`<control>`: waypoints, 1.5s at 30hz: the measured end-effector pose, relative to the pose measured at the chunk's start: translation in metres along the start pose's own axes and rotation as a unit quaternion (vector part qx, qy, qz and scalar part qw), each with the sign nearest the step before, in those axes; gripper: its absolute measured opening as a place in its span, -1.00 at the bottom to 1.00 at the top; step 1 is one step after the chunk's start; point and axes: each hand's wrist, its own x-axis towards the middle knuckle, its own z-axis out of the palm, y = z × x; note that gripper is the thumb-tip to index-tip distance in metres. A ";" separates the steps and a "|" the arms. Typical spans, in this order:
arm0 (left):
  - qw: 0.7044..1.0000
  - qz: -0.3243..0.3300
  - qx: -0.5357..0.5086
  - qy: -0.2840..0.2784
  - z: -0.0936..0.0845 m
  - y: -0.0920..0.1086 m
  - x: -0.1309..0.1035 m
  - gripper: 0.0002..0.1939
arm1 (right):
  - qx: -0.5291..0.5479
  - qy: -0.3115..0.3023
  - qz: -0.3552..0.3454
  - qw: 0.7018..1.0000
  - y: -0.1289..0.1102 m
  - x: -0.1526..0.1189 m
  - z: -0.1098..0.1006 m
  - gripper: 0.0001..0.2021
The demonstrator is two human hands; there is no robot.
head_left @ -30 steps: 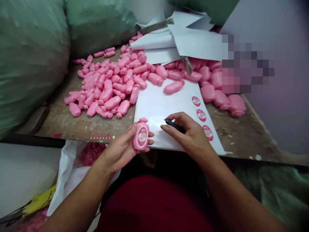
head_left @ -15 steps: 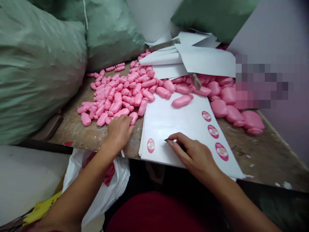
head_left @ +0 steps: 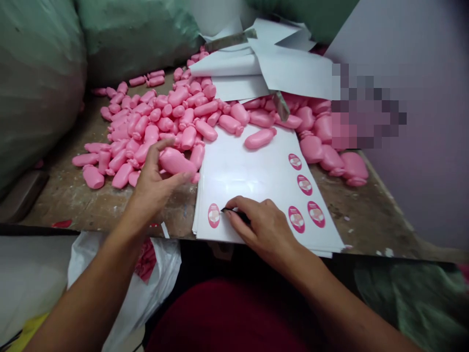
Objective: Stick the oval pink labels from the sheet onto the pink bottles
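Observation:
My left hand is curved around a small pink plastic bottle, held between thumb and fingers at the near edge of the bottle heap. Closed on a thin, dark, pointed tool, my right hand rests over a white sticker sheet. The tool's tip is at the right edge of an oval pink sticker near the sheet's left corner. Whether it touches the sticker I cannot tell. Several more oval stickers show along the sheet's right side. One loose bottle lies on the sheet's far end.
Many pink bottles are heaped on the worn table, left of and behind the sheet. Loose white sheets lie over the heap. Big green sacks stand behind. A white bag with pink contents hangs below the front edge.
My left hand has taken a pink bottle from the heap. My right hand has brought the tool's tip leftward to the oval sticker. The whole view has shifted.

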 end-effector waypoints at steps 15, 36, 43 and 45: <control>0.917 -0.204 -0.328 -0.103 0.042 0.019 -0.021 -0.67 | -0.060 0.001 0.032 0.998 -0.001 0.006 -0.001 -0.84; 0.834 -0.281 -0.472 -0.058 0.060 0.010 -0.020 -0.64 | -0.069 0.016 0.043 0.997 -0.003 0.008 0.001 -0.83; 0.836 -0.274 -0.472 -0.060 0.060 0.009 -0.020 -0.64 | -0.096 0.024 0.028 0.995 -0.002 0.009 0.005 -0.81; 0.834 -0.273 -0.475 -0.058 0.061 0.008 -0.020 -0.68 | -0.097 0.025 0.031 0.994 -0.003 0.010 0.007 -0.81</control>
